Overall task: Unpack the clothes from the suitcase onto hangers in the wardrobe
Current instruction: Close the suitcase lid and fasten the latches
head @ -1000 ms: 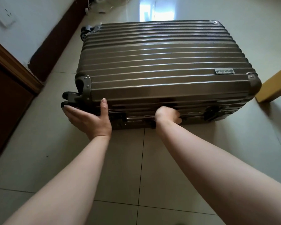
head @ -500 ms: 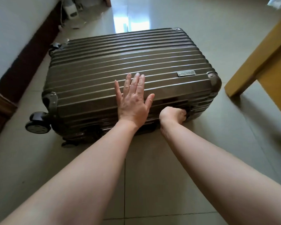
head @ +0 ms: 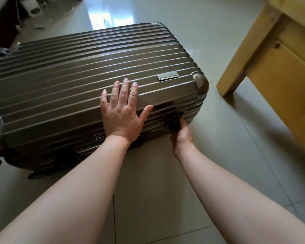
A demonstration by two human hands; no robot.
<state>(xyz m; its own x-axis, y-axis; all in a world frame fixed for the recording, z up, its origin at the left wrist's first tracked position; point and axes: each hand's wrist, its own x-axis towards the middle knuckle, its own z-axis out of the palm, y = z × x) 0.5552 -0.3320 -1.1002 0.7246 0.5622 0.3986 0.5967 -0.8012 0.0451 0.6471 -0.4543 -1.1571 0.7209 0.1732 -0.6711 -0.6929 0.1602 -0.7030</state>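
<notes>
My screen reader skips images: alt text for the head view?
A closed bronze ribbed hard-shell suitcase lies on pale floor tiles. The left hand rests flat on it; the right hand grips a dark latch on its near side.

Left hand [head: 121, 118] flat, right hand [head: 182, 138] curled

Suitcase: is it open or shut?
Shut: the suitcase lid sits flush, no gap; left hand rests flat on top, right hand grips the latch.
</notes>
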